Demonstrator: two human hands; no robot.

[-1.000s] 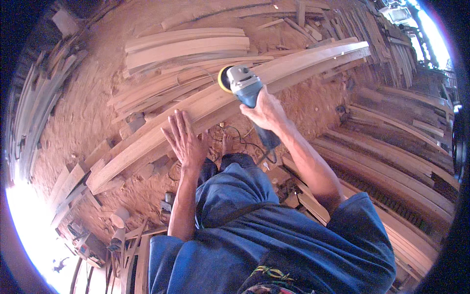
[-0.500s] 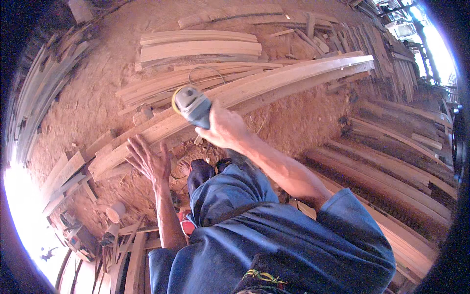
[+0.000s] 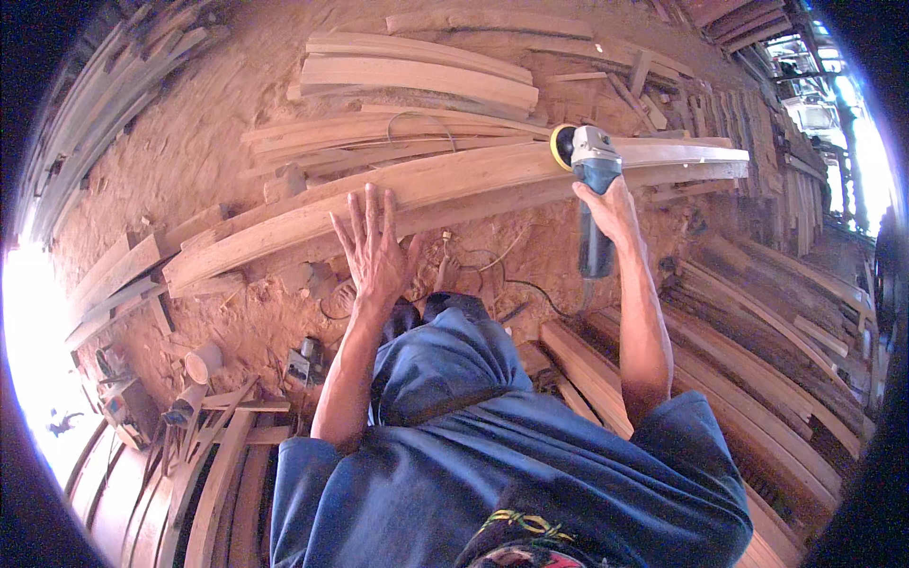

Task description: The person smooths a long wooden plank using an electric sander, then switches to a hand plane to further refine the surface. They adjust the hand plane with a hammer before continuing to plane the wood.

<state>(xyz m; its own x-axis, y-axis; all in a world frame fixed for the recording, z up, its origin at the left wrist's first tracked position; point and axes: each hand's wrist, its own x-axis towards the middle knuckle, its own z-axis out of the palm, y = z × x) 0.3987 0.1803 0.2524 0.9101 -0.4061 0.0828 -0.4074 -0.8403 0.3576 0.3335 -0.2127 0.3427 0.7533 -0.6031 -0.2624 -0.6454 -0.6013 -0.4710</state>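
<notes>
Item one: your right hand (image 3: 611, 210), right of frame centre, its grip closed around the dark barrel of a blue-and-grey handheld angle grinder with a yellow-rimmed sanding disc (image 3: 585, 180). The disc end sits in the upper middle of the frame, resting against the upper face of a long, pale, curved wooden plank (image 3: 454, 185) that runs from the middle left of the frame up to the upper right. Item two: your left hand (image 3: 374, 248), just left of centre, its grip open, fingers spread flat, palm laid against the lower edge of the same curved plank. Item three: a thin dark power cable (image 3: 516, 284) lying in loops on the sawdust-covered floor (image 3: 204, 151) below the plank, near your blue-clad knee. Item four: a stack of shorter pale curved boards (image 3: 417, 71) in the upper centre, well apart from both hands. Item five: darker long wooden slats (image 3: 757, 322) laid side by side in the right of the frame, beside your right forearm. Item six: a loose heap of offcuts and small tools (image 3: 189, 388) in the lower left; their kinds cannot be told.
</notes>
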